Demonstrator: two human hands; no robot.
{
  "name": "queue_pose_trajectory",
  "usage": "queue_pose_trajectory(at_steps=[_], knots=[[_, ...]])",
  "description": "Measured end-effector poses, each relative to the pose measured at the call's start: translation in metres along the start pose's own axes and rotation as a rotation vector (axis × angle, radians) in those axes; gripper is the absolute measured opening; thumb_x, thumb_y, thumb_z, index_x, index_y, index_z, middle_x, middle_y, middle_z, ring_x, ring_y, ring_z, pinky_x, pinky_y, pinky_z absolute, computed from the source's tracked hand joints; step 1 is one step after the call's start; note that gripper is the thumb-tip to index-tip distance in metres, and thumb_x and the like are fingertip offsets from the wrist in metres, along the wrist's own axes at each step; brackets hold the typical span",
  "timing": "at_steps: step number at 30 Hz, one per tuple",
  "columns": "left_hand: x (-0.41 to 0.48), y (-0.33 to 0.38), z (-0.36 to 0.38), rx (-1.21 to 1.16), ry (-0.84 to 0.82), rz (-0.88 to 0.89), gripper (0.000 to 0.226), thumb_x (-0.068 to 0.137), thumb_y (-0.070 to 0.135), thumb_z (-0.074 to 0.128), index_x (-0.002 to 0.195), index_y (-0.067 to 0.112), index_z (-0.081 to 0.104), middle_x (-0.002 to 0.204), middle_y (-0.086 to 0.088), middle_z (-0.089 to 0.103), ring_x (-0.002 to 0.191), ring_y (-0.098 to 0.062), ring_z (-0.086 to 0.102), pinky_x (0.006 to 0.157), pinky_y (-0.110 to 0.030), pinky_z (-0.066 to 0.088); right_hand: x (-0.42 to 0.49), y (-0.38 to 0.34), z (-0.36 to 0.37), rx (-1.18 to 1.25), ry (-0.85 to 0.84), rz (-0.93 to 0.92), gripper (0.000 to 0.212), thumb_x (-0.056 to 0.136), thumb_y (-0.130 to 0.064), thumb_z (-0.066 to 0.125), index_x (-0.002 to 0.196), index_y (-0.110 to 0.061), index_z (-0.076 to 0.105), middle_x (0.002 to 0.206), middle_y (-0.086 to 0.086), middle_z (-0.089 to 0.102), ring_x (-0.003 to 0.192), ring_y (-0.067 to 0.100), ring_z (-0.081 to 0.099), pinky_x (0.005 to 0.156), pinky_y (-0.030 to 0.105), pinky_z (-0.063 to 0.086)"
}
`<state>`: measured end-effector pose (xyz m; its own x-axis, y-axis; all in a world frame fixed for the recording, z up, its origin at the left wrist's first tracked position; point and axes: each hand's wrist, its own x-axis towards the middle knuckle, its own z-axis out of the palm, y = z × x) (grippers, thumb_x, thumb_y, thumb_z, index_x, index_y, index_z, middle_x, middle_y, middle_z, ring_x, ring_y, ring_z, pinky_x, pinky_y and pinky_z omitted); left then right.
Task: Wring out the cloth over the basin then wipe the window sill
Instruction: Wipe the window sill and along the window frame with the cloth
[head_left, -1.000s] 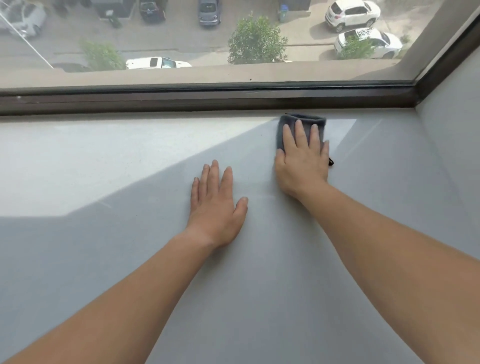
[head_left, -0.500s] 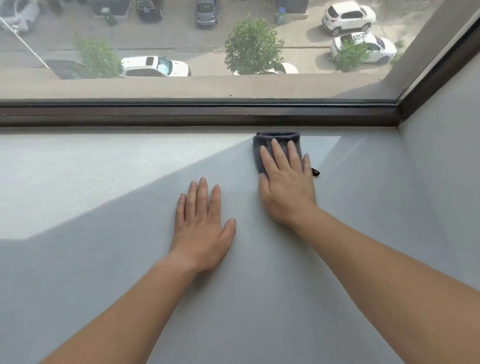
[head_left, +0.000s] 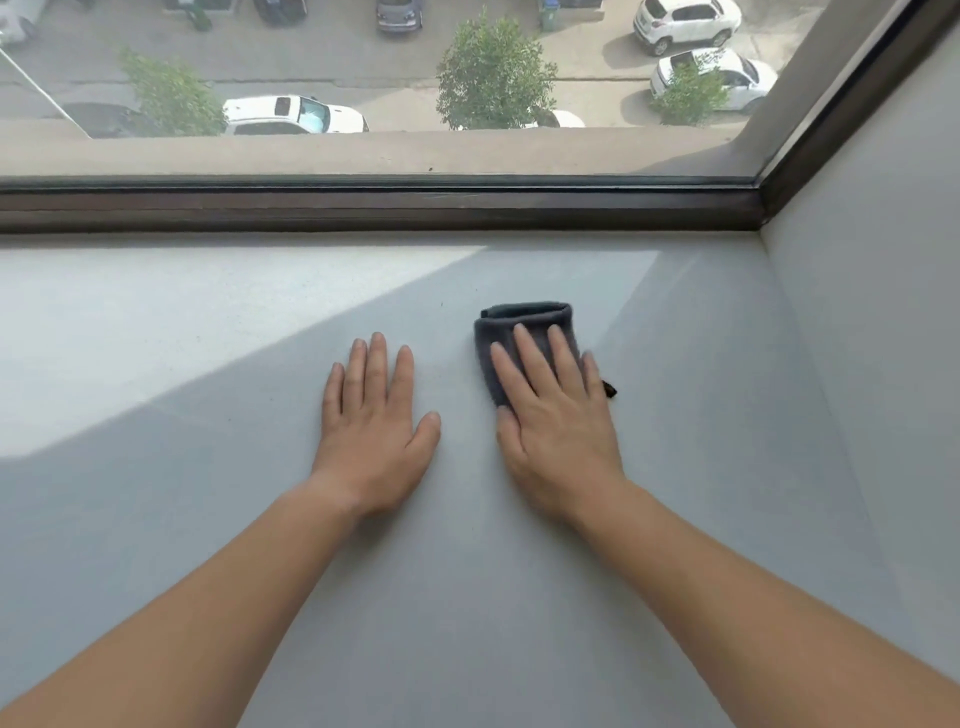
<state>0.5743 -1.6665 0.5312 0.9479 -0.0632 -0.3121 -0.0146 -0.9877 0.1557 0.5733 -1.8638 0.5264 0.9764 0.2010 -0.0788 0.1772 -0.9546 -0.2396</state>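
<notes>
A folded dark grey cloth (head_left: 524, 322) lies flat on the pale grey window sill (head_left: 208, 519). My right hand (head_left: 556, 421) presses down on the cloth with straight fingers, covering its near half; a small black tag sticks out at the cloth's right side. My left hand (head_left: 371, 426) rests flat on the bare sill just left of the cloth, fingers straight and spread a little, holding nothing. No basin is in view.
A dark window frame (head_left: 363, 205) runs along the back of the sill. A grey side wall (head_left: 872, 364) closes the sill on the right. Sunlight falls on the sill's far left part. Through the glass I see a street with cars and trees.
My right hand has slid the cloth back from the window frame toward me. The left hand stays flat on the sill. The view has tilted down a little.
</notes>
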Motion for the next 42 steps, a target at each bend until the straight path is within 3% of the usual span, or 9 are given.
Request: queue_pose_trajectory(at_steps=[3, 8, 14, 18, 23, 27, 30, 36, 42], knots=[[-0.001, -0.001, -0.001, -0.013, 0.01, 0.005, 0.083, 0.085, 0.053, 0.013, 0.157, 0.02, -0.012, 0.162, -0.005, -0.027, 0.147, -0.017, -0.032, 0.119, -0.04, -0.019, -0.017, 0.018, -0.005, -0.016, -0.08, -0.118, 0.063, 0.096, -0.041, 0.026, 0.158, -0.032, 0.02, 0.168, -0.009, 0.008, 0.155, 0.021, -0.001, 0.125, 0.047, -0.001], [-0.002, -0.003, 0.001, -0.066, 0.057, 0.028, 0.083, 0.085, 0.053, 0.018, 0.158, 0.021, -0.004, 0.165, -0.005, -0.021, 0.148, -0.016, -0.027, 0.12, -0.039, -0.016, 0.012, 0.068, -0.023, -0.005, -0.025, 0.283, 0.062, 0.1, -0.039, 0.023, 0.16, -0.03, 0.007, 0.169, -0.006, -0.004, 0.154, 0.021, -0.011, 0.124, 0.049, -0.003], [-0.029, 0.006, -0.003, -0.196, 0.189, 0.102, 0.072, 0.087, 0.036, 0.03, 0.155, 0.015, 0.023, 0.166, -0.007, 0.009, 0.153, -0.019, -0.003, 0.122, -0.038, -0.011, -0.109, -0.014, 0.012, -0.044, -0.028, -0.168, 0.059, 0.099, -0.042, 0.034, 0.157, -0.028, 0.028, 0.167, -0.002, 0.017, 0.155, 0.028, 0.007, 0.123, 0.055, 0.01], [-0.091, 0.018, 0.015, -0.288, 0.217, 0.136, 0.062, 0.088, 0.033, 0.03, 0.147, 0.014, 0.04, 0.161, -0.008, 0.026, 0.151, -0.023, 0.015, 0.124, -0.041, 0.003, -0.105, 0.024, 0.006, -0.085, -0.042, -0.121, 0.059, 0.099, -0.044, 0.029, 0.157, -0.03, 0.027, 0.167, -0.005, 0.017, 0.155, 0.024, 0.006, 0.123, 0.052, 0.005], [-0.144, 0.018, 0.042, -0.232, 0.117, 0.153, 0.069, 0.09, 0.044, 0.023, 0.153, 0.018, 0.03, 0.166, -0.006, 0.009, 0.153, -0.018, -0.001, 0.122, -0.034, -0.008, -0.107, 0.018, 0.004, -0.003, -0.004, 0.204, 0.064, 0.097, -0.04, 0.02, 0.16, -0.029, 0.012, 0.169, -0.004, 0.002, 0.155, 0.024, -0.008, 0.124, 0.052, -0.002], [-0.151, 0.01, 0.045, -0.206, 0.087, 0.188, 0.073, 0.089, 0.048, 0.016, 0.157, 0.02, 0.017, 0.166, -0.002, -0.005, 0.152, -0.013, -0.013, 0.12, -0.029, -0.017, -0.214, -0.041, 0.021, -0.028, -0.03, -0.082, 0.063, 0.095, -0.036, 0.04, 0.157, -0.026, 0.029, 0.167, 0.0, 0.018, 0.155, 0.029, 0.009, 0.121, 0.057, 0.015], [-0.15, 0.008, 0.045, -0.129, 0.047, 0.188, 0.079, 0.085, 0.052, 0.007, 0.158, 0.023, 0.003, 0.165, 0.0, -0.018, 0.148, -0.011, -0.026, 0.118, -0.032, -0.02, -0.245, -0.02, 0.02, -0.065, -0.081, -0.205, 0.063, 0.093, -0.036, 0.043, 0.155, -0.027, 0.033, 0.166, -0.002, 0.022, 0.154, 0.027, 0.013, 0.12, 0.056, 0.017], [-0.151, 0.008, 0.044, -0.134, -0.006, 0.187, 0.08, 0.084, 0.052, 0.008, 0.158, 0.022, 0.001, 0.165, -0.004, -0.017, 0.149, -0.015, -0.024, 0.118, -0.033, -0.021, -0.219, 0.008, 0.013, -0.028, 0.011, 0.329, 0.065, 0.095, -0.038, 0.022, 0.159, -0.025, 0.017, 0.168, -0.003, 0.008, 0.155, 0.024, -0.002, 0.124, 0.052, 0.005], [-0.186, 0.019, 0.047, -0.166, 0.014, 0.281, 0.067, 0.092, 0.039, 0.019, 0.157, 0.022, 0.017, 0.167, -0.003, -0.006, 0.151, -0.014, -0.015, 0.12, -0.035, -0.018, -0.328, -0.078, 0.035, -0.056, -0.085, -0.058, 0.066, 0.094, -0.037, 0.043, 0.157, -0.025, 0.028, 0.167, 0.0, 0.016, 0.155, 0.029, 0.008, 0.119, 0.057, 0.018]])
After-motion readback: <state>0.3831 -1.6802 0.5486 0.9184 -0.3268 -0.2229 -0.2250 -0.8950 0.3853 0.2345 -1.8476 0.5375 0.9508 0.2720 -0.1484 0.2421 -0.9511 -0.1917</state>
